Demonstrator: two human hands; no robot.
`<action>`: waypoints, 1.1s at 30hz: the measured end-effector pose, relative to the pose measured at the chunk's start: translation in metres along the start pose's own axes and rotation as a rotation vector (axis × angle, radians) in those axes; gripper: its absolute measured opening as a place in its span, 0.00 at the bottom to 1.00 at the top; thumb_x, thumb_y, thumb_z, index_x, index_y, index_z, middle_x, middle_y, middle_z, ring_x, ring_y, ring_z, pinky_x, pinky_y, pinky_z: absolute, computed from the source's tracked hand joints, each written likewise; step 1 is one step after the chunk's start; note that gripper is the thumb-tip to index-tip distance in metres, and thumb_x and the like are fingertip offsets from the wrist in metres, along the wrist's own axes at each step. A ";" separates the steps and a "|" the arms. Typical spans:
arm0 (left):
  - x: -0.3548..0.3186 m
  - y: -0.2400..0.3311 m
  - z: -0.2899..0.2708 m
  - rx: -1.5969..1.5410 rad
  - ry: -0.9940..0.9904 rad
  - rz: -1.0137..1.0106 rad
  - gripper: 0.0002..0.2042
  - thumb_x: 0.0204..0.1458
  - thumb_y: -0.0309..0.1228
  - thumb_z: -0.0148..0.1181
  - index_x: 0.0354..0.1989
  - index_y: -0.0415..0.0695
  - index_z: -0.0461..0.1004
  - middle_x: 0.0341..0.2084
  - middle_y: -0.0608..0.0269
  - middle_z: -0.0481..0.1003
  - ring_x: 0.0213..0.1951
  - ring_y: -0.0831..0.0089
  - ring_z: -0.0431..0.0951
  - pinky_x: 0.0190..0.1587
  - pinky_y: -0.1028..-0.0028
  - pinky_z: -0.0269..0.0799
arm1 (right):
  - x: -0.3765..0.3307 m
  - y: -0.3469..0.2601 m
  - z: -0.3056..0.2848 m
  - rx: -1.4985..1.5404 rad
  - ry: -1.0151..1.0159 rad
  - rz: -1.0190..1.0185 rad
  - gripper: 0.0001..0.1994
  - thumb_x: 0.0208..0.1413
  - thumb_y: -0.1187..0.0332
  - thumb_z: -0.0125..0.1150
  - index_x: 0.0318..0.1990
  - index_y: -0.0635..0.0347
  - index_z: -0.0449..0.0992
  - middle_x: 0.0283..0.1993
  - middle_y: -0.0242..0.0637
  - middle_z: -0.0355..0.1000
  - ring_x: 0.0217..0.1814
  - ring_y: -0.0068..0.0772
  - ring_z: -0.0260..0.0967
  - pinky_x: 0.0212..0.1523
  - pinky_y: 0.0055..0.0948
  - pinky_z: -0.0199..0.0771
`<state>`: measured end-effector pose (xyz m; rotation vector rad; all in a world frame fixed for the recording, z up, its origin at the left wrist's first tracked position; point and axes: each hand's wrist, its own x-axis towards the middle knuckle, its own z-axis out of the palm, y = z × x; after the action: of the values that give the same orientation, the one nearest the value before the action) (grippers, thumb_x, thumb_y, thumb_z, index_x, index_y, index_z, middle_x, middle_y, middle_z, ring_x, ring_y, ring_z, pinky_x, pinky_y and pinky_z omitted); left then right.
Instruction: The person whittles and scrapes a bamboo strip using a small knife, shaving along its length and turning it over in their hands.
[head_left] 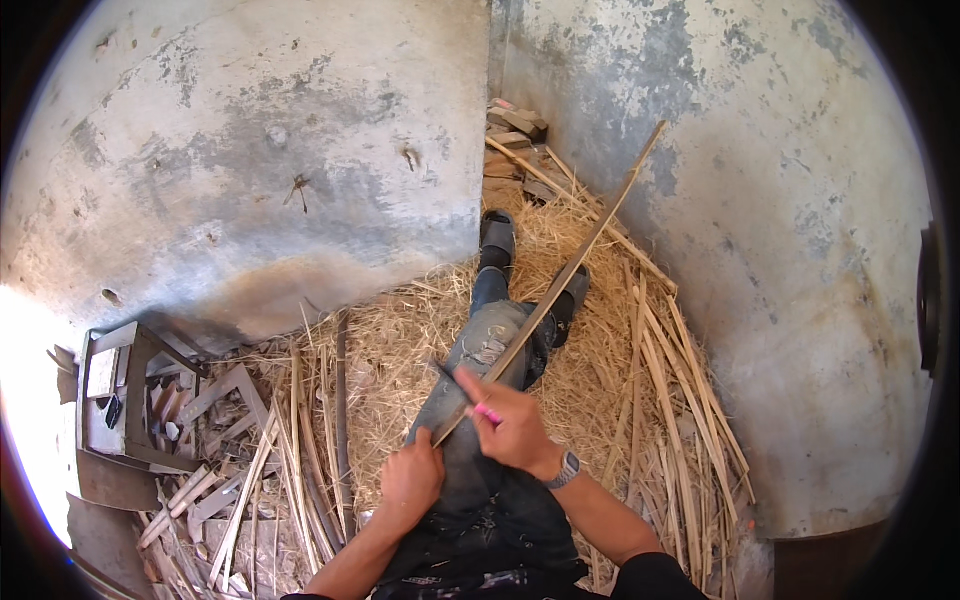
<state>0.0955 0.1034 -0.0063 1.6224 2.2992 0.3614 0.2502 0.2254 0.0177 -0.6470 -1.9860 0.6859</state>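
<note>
A long, narrow bamboo strip slants across my lap, its far end raised toward the right wall. Near its lower end my left hand is closed around it. My right hand is closed a little farther up, over the strip, with a knife in its grip. The knife's dark blade juts out to the left of the strip; its handle is mostly hidden by my fingers. Something pink wraps a finger of that hand. Under the strip are my legs in dusty dark trousers.
Pale shavings cover the floor around my legs. Bundles of strips lie at right and left. A small wooden stool lies among scrap wood at far left. Stained walls rise ahead and at right; bricks sit in the gap.
</note>
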 end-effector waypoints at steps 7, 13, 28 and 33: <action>0.006 -0.018 -0.003 -0.240 -0.018 0.088 0.11 0.65 0.35 0.57 0.42 0.37 0.74 0.26 0.34 0.80 0.32 0.32 0.81 0.38 0.41 0.78 | -0.015 -0.015 -0.006 0.052 -0.052 -0.052 0.27 0.59 0.78 0.67 0.68 0.52 0.79 0.29 0.35 0.73 0.24 0.32 0.68 0.29 0.32 0.72; 0.013 -0.025 -0.009 -0.393 -0.066 0.109 0.14 0.69 0.38 0.55 0.37 0.37 0.74 0.26 0.32 0.78 0.33 0.30 0.79 0.38 0.40 0.74 | -0.009 0.003 -0.030 -0.205 0.036 0.059 0.24 0.59 0.72 0.70 0.65 0.48 0.82 0.29 0.33 0.74 0.23 0.30 0.70 0.22 0.31 0.69; 0.015 -0.020 -0.014 -0.394 -0.085 0.136 0.15 0.70 0.38 0.54 0.37 0.37 0.75 0.23 0.32 0.77 0.31 0.30 0.78 0.37 0.40 0.72 | -0.018 0.025 -0.037 -0.656 -0.266 -0.167 0.31 0.56 0.70 0.67 0.67 0.24 0.78 0.26 0.30 0.62 0.19 0.34 0.66 0.19 0.35 0.70; 0.028 -0.017 -0.019 -0.454 -0.098 0.160 0.15 0.70 0.38 0.55 0.38 0.36 0.76 0.23 0.32 0.77 0.32 0.31 0.79 0.37 0.41 0.72 | -0.006 0.036 -0.033 -0.678 -0.194 -0.198 0.30 0.57 0.71 0.66 0.66 0.24 0.79 0.25 0.29 0.62 0.19 0.33 0.65 0.19 0.35 0.69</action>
<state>0.0645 0.1240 0.0022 1.5468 1.8464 0.7599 0.2881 0.2539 0.0042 -0.7775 -2.4355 -0.0708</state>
